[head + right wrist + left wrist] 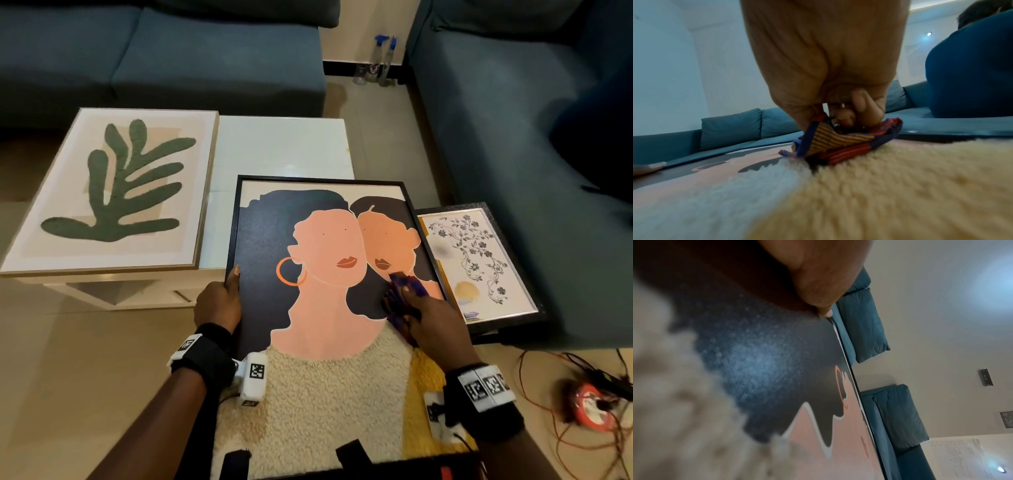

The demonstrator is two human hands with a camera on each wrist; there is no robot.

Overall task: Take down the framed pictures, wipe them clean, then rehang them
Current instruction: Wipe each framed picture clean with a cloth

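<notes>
Centre of the head view: the portrait picture (318, 274) in its black frame, lying face up, upper edge over the white table (281, 150). Upper left: the leaf picture (113, 185) flat on that table. Right: the floral picture (479, 263). Left hand (219, 301) grips the portrait's left edge, thumb on top. Right hand (428, 315) presses a bunched striped cloth (404, 291) onto the portrait, fingers curled round it.
</notes>
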